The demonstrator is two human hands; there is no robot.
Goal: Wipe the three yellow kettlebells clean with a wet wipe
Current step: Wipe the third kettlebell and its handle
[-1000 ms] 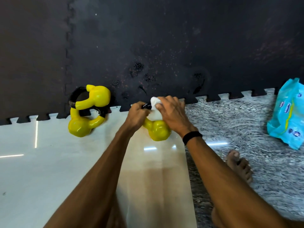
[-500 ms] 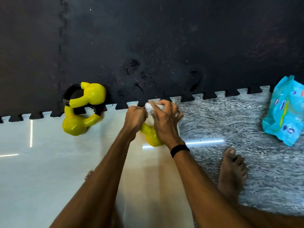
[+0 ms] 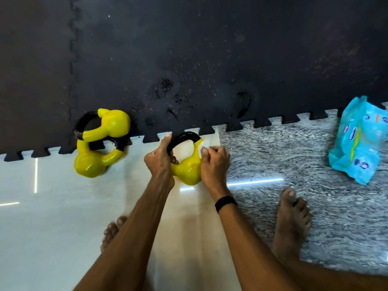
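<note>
A yellow kettlebell (image 3: pixel 188 171) with a black handle lies on the pale floor at centre. My left hand (image 3: pixel 159 162) grips its black handle on the left side. My right hand (image 3: pixel 214 164) pinches a white wet wipe (image 3: pixel 204 144) against the kettlebell's right shoulder, close to the handle's end. Two more yellow kettlebells lie at the left, handles interlocked: one (image 3: pixel 114 123) on the dark mat's edge, the other (image 3: pixel 91 164) on the pale floor below it.
A black interlocking foam mat (image 3: pixel 210 59) covers the far half of the floor. A blue pack of wet wipes (image 3: pixel 361 141) lies on the grey marbled floor at right. My bare feet (image 3: pixel 294 219) stand near the bottom.
My right hand has slid the wipe off the handle's top down to the right shoulder, uncovering the black handle. My left hand still grips the handle. The view has shifted back, showing both feet.
</note>
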